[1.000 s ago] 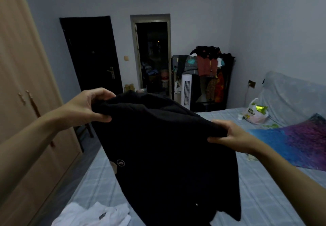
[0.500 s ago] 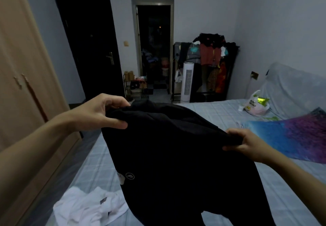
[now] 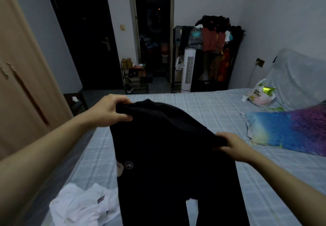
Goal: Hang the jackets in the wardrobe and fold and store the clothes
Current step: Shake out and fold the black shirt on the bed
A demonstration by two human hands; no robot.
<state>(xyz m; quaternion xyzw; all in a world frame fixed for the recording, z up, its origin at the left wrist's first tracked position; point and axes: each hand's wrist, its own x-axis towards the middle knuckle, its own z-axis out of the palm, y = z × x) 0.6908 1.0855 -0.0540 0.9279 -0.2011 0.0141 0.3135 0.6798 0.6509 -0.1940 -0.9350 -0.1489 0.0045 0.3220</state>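
Head view. Black trousers point(image 3: 167, 155): held up over the bed point(image 3: 202, 105), waistband on top, two legs hanging toward the bed's near edge; small round logo near the left hip. Left hand point(image 3: 110, 111): grip pinching the waistband's left end, thumb under, fingers point(image 3: 121, 100) over. Right hand point(image 3: 231, 146): grip pinching the waistband's right end. White garment point(image 3: 79, 206): crumpled at the bed's near left corner, beside the left leg. Colourful pillow point(image 3: 289, 130): at the bed's right edge. Plastic bag point(image 3: 259, 95): far right corner. Wardrobe point(image 3: 21, 70): left of bed, doors closed.
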